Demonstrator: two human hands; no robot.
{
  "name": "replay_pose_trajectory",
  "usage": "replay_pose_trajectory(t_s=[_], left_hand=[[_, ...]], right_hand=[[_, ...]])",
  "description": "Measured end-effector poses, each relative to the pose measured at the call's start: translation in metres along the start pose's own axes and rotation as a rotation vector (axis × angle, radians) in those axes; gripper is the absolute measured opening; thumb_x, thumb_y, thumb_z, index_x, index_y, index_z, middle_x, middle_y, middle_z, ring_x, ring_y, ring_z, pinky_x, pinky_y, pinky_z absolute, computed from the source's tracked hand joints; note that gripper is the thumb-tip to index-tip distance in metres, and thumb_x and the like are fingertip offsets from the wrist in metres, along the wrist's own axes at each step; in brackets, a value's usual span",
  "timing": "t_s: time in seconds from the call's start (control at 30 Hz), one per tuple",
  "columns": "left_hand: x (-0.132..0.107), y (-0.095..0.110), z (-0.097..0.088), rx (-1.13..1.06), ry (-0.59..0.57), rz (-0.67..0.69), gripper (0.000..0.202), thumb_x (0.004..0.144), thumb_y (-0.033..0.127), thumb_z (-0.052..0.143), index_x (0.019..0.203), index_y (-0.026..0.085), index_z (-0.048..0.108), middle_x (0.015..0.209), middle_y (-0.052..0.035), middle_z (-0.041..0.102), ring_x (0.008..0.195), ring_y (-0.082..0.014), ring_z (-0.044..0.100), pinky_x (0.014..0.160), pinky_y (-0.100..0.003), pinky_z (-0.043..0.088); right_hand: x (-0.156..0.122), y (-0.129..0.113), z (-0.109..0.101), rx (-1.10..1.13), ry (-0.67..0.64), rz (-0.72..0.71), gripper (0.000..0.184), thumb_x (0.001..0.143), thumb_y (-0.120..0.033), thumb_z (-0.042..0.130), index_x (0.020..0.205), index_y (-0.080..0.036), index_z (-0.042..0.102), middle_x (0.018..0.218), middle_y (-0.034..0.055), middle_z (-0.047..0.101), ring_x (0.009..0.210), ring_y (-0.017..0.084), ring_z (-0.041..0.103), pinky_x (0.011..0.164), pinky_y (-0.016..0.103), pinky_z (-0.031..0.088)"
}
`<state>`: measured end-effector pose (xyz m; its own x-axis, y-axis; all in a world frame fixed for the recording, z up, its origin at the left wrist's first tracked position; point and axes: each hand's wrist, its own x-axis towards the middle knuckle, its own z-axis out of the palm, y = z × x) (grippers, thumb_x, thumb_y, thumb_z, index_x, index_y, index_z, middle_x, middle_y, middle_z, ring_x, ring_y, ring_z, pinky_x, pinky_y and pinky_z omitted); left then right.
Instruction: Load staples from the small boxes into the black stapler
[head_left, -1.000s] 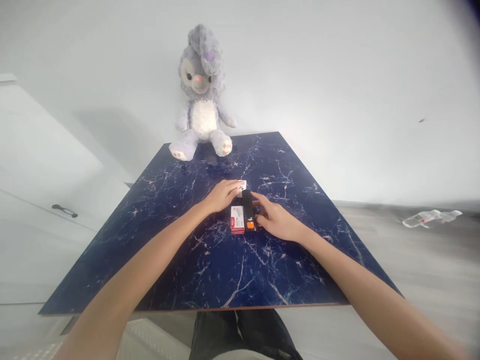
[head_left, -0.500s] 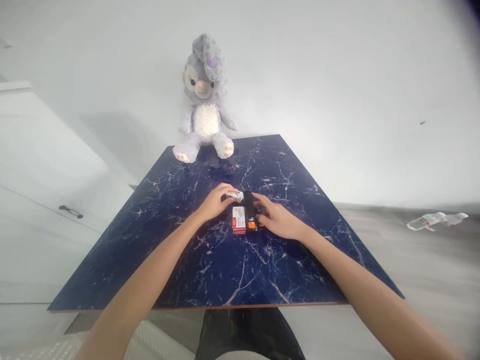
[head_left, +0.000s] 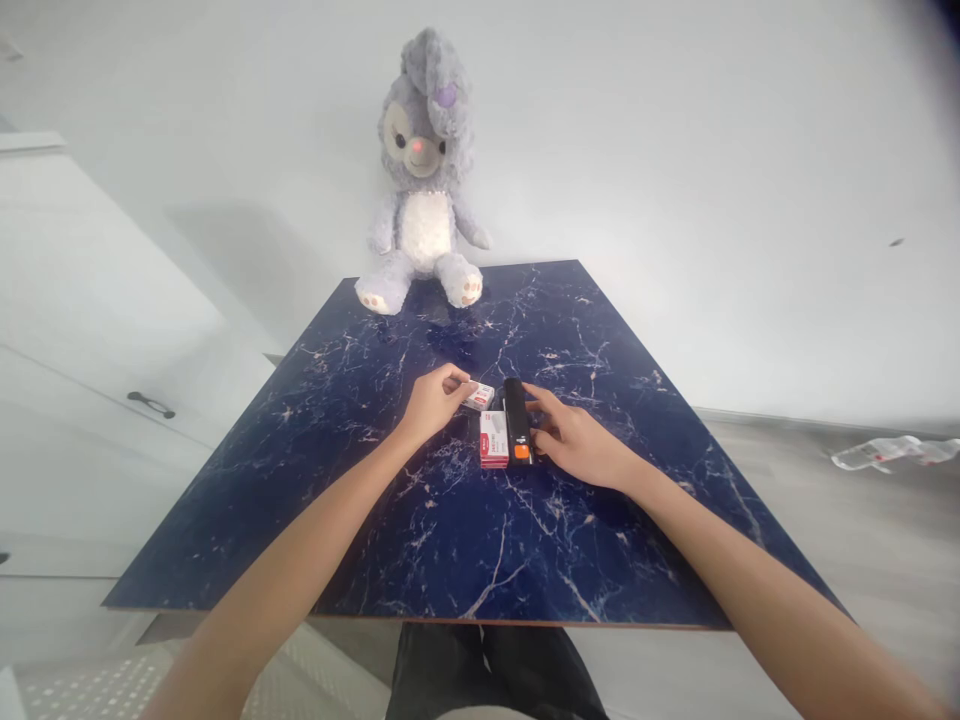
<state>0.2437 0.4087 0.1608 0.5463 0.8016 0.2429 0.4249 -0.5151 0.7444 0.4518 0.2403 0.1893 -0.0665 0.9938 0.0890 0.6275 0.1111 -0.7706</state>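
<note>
My left hand (head_left: 437,408) pinches the left end of a small white box (head_left: 480,396) with red marks between thumb and fingers. Just nearer to me lies a short stack of red-and-white boxes (head_left: 493,440), which look like staple boxes. Against the stack's right side is a black stapler (head_left: 517,415) with an orange patch at its near end. My right hand (head_left: 574,440) holds the stapler's right side, index finger at the far end and thumb lower down. The undersides of the right fingers are partly hidden.
All this lies on a blue marbled table (head_left: 420,540). A grey-purple plush toy (head_left: 426,220) sits at its far edge against the wall. White cabinets (head_left: 90,400) stand at the left. Clear plastic bottles (head_left: 889,452) lie on the floor at the right.
My left hand has drawn slightly left relative to the stack, and more of the small white box shows, now angled. My right hand stays at the stapler. The whole view has shifted slightly.
</note>
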Motion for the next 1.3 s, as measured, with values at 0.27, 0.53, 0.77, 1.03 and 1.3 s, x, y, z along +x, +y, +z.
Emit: replay_pose_trajectory(t_s=[0.27, 0.53, 0.77, 1.03, 1.3], left_hand=[[-0.006, 0.01, 0.004, 0.008, 0.035, 0.055, 0.017, 0.092, 0.034, 0.062, 0.101, 0.022, 0.069, 0.103, -0.0041, 0.075, 0.079, -0.0173, 0.069, 0.079, -0.034, 0.054], [-0.014, 0.022, 0.008, -0.207, -0.136, 0.042, 0.029, 0.098, 0.041, 0.052, 0.116, 0.024, 0.067, 0.117, -0.0047, 0.073, 0.109, -0.0218, 0.068, 0.095, -0.035, 0.052], [-0.005, 0.021, -0.016, -0.243, -0.345, -0.019, 0.05, 0.1, 0.054, 0.043, 0.138, 0.025, 0.058, 0.14, -0.0091, 0.062, 0.111, -0.0253, 0.067, 0.097, -0.041, 0.053], [-0.058, 0.037, -0.046, 0.146, -0.475, 0.116, 0.116, 0.076, 0.059, 0.076, 0.162, 0.034, 0.003, 0.164, -0.0144, 0.028, 0.147, -0.0405, 0.032, 0.112, -0.057, 0.039], [-0.07, 0.034, 0.01, 0.312, -0.223, 0.232, 0.099, 0.085, 0.041, 0.073, 0.161, 0.03, 0.012, 0.141, -0.0158, 0.056, 0.128, -0.0348, 0.054, 0.1, -0.049, 0.049]], right_hand=[[-0.001, -0.003, -0.001, -0.038, -0.006, 0.016, 0.073, 0.087, -0.013, 0.047, 0.156, -0.028, 0.027, 0.126, 0.0068, 0.07, 0.068, 0.017, 0.07, 0.074, 0.035, 0.056], [-0.002, -0.002, -0.001, -0.029, -0.01, -0.01, 0.074, 0.088, -0.013, 0.046, 0.157, -0.031, 0.025, 0.132, 0.0061, 0.067, 0.067, 0.017, 0.07, 0.068, 0.035, 0.057], [-0.001, -0.001, -0.002, -0.029, -0.023, -0.01, 0.074, 0.089, -0.015, 0.047, 0.158, -0.029, 0.024, 0.128, 0.0063, 0.069, 0.071, 0.018, 0.071, 0.071, 0.035, 0.057], [0.0, 0.006, 0.001, 0.018, 0.034, 0.002, 0.074, 0.087, -0.015, 0.049, 0.157, -0.029, 0.029, 0.136, 0.0055, 0.065, 0.091, 0.021, 0.073, 0.083, 0.038, 0.059], [0.0, 0.009, 0.002, 0.004, 0.122, 0.045, 0.068, 0.088, -0.016, 0.047, 0.153, -0.031, 0.036, 0.132, 0.002, 0.067, 0.109, 0.022, 0.07, 0.097, 0.04, 0.056]])
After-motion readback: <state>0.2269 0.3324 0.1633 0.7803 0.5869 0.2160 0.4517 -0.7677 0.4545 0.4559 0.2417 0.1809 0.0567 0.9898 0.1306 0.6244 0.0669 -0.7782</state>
